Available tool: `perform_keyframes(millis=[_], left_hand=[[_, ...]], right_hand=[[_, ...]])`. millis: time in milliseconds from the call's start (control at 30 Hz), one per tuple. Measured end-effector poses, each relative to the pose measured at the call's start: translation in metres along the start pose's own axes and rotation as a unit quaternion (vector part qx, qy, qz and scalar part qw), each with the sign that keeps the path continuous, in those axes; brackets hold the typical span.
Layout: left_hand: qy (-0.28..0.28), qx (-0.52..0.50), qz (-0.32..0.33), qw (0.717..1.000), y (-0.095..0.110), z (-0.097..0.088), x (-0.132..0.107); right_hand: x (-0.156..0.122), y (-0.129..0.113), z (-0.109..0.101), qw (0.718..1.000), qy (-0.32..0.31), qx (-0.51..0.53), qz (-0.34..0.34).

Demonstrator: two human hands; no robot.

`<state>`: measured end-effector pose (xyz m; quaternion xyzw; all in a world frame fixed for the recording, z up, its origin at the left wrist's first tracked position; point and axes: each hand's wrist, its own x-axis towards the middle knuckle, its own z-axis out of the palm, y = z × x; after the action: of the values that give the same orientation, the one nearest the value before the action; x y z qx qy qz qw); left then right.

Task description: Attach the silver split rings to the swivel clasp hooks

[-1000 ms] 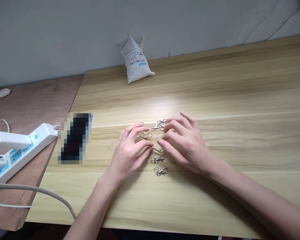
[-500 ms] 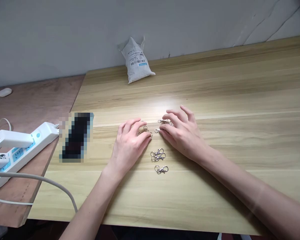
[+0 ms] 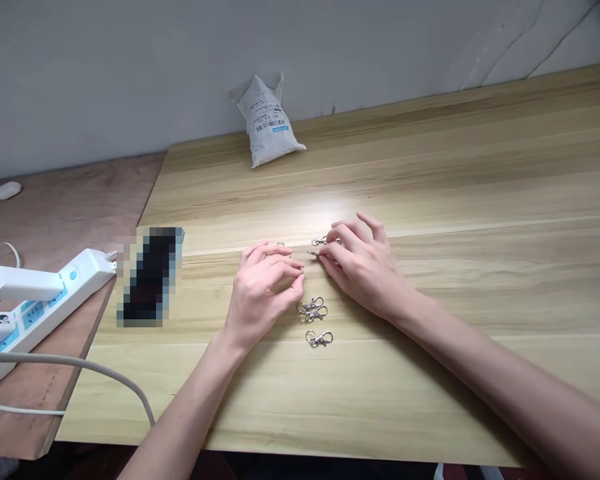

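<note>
A small metal split ring is pinched between the thumb and index finger of my left hand. My right hand faces it a short way off, thumb and index finger closed on a lobster clasp whose end pokes out to the left. Beyond those fingers lies another clasp, with more metal pieces partly hidden beneath the hand. Behind my left fingers a loose ring shows. Nearer to me lie two clasps with rings, close together, and a single clasp with ring.
A white plastic parcel bag stands against the wall at the back of the wooden table. To the left lie a blurred-out phone, a white power strip with plugs, a grey cable and a small white case.
My left hand has lifted a ring from the loose rings, holding it between thumb and index finger. The clasp in my right hand has turned so that its end appears edge-on.
</note>
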<state>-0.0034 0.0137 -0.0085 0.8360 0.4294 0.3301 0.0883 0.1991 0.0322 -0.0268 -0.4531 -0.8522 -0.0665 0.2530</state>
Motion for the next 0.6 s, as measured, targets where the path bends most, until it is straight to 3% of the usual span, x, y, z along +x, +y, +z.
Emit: perform_keyframes(millis=[233, 600], left_hand=[[0.025, -0.066, -0.053, 0.996, -0.004, 0.001, -0.006], [0.011, -0.029, -0.058, 0.998, -0.004, -0.004, -0.007]], right_hand=[[-0.003, -0.009, -0.002, 0.998, -0.006, 0.066, -0.018], [-0.003, -0.016, -0.007, 0.994, 0.03, 0.099, -0.036]])
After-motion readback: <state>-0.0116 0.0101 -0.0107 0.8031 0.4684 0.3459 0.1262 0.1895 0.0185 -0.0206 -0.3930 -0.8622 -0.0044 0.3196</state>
